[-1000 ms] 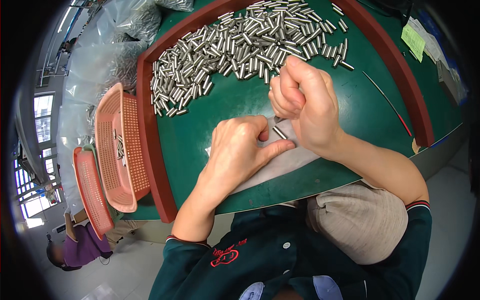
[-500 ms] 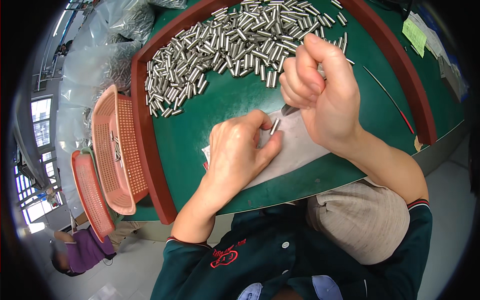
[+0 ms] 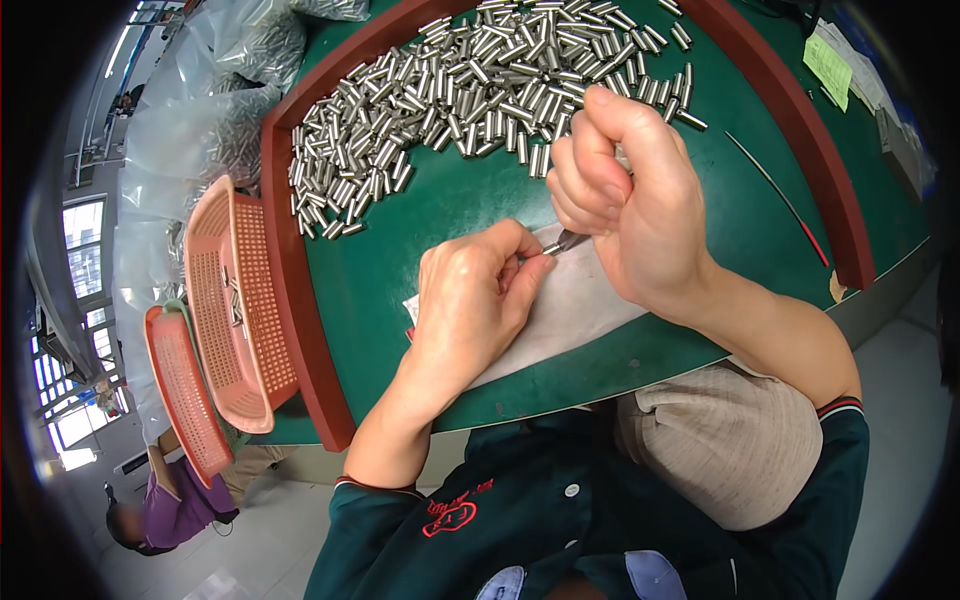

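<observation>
One short metal pin [image 3: 551,250] sat above the near half of the worktop [image 3: 755,270], roughly midway between its left and right edges, over a pale cloth [image 3: 590,305]. The left hand [image 3: 462,290] pinched it between thumb and fingers, leaving its right end exposed. Just beside that end was the dark tip of a tool [image 3: 572,239]; whether the two touched could not be made out. The right hand [image 3: 648,205] was clenched around the tool, its fist covering most of the handle.

Handling it well seemed to call for a firm pinch close to the exposed end, the thumb tip out of the tool's path, and light, controlled pressure from the fist, since a smooth round pin could easily roll or slip. The cloth beneath looked useful as a soft backing, best held flat.

Beyond the hands, a heap of pins [image 3: 470,90] spread along the far edge, inside a red-brown wooden rim [image 3: 290,270]. Near the right edge lay a thin rod with a red handle [image 3: 814,244]. Outside the left edge stood a pink basket [image 3: 258,310] holding a few pins.
</observation>
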`<state>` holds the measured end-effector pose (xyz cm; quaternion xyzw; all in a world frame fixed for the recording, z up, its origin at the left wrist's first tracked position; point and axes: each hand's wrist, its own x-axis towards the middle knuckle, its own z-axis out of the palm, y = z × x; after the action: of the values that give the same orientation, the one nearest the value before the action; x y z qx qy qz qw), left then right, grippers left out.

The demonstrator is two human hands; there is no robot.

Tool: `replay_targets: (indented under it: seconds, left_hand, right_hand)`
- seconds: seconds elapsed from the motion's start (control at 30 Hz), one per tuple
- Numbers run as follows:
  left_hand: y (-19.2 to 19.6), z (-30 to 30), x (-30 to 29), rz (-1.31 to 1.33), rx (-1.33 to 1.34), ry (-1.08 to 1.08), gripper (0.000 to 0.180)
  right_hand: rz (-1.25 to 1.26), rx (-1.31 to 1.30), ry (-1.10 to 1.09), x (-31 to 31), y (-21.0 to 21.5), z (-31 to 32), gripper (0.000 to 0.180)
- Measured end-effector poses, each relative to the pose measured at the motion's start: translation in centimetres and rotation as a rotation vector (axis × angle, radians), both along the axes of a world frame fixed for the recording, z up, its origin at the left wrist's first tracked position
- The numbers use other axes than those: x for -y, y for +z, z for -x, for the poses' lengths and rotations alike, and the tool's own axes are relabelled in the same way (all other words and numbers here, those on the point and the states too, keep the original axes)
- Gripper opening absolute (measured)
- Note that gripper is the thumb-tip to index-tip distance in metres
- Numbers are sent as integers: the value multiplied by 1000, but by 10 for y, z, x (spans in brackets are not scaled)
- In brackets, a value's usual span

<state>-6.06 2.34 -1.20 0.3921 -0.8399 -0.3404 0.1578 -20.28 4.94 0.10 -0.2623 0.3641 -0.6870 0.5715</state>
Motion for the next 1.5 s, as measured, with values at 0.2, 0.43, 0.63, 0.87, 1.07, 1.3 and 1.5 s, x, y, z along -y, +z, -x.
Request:
replay_targets:
  seconds: [0.2, 0.43, 0.63, 0.87, 1.07, 1.3, 1.5]
  left_hand:
    - [-2, 0, 0, -5, -10, 0, 11]
    - [-1, 1, 0, -32, -14, 3, 11]
    - [-3, 0, 0, -33, -35, 13, 11]
    - [-7, 2, 1, -94, -88, 16, 11]
    - [-4, 2, 4, -155, -82, 27, 11]
    - [-2, 2, 2, -87, -128, 19, 9]
    - [31, -19, -5, 266, 25, -17, 10]
  right_hand:
    - [-8, 11, 29, 1, -1, 0, 42]
    - [7, -5, -1, 0, -1, -1, 42]
    - [31, -38, -19, -1, -2, -4, 42]
    - [90, -73, -33, -6, -3, -11, 42]
    - [221, -300, -8, -8, -12, -6, 28]
    - [256, -398, -35, -11, -16, -11, 25]
    - [101, -154, -15, -15, -8, -15, 40]
